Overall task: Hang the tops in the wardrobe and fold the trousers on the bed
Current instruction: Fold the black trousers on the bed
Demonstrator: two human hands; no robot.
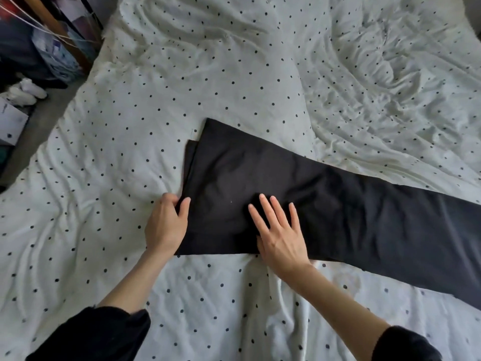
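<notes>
I pinch the near left edge of the black trousers (pixel 299 199) with my left hand (pixel 166 225) while my right hand (pixel 279 235) presses flat, fingers spread, pinning them to the bed (pixel 234 74) for folding.

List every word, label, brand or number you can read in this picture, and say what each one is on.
None can be read.
The white box on the floor at the left edge carries a small line of print and a dark round mark, both too small and blurred to read.
The black trousers show no label or tag.
The spotted duvet cover has only dots, no lettering.
</notes>
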